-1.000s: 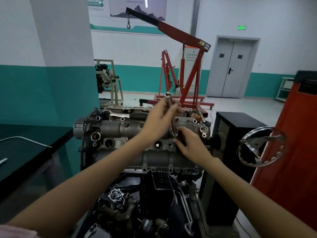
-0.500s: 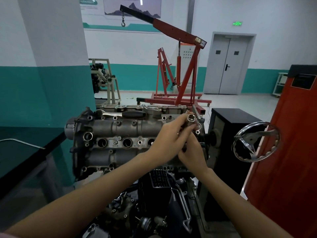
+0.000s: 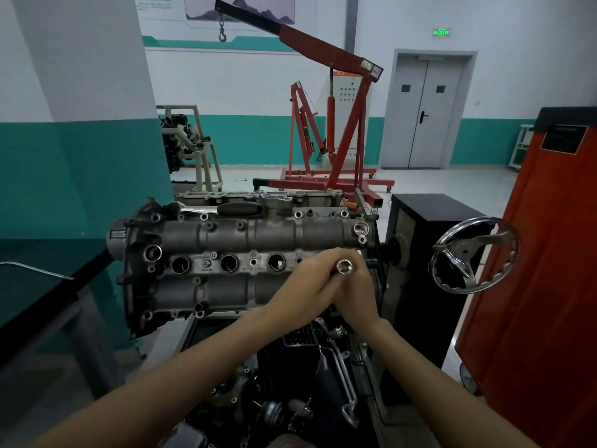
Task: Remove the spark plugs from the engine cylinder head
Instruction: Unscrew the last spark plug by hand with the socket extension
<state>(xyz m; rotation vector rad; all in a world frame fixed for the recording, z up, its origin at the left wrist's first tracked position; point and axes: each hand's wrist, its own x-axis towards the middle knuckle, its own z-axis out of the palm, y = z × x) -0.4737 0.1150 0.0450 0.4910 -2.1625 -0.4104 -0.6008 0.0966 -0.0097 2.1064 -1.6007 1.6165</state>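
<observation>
Head view | both hands (image 3: 336, 282) clenched round socket tool (image 3: 345, 266), over cylinder head's (image 3: 245, 234) rightmost plug well, likely seating it.

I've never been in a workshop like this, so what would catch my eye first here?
Front and centre, a grey metal engine sits on a stand, with a row of round holes across its top. Just right of those holes, the left hand and right hand together hold a shiny socket tool. Behind, a tall red crane stands on the floor, its hook hanging high.
</observation>
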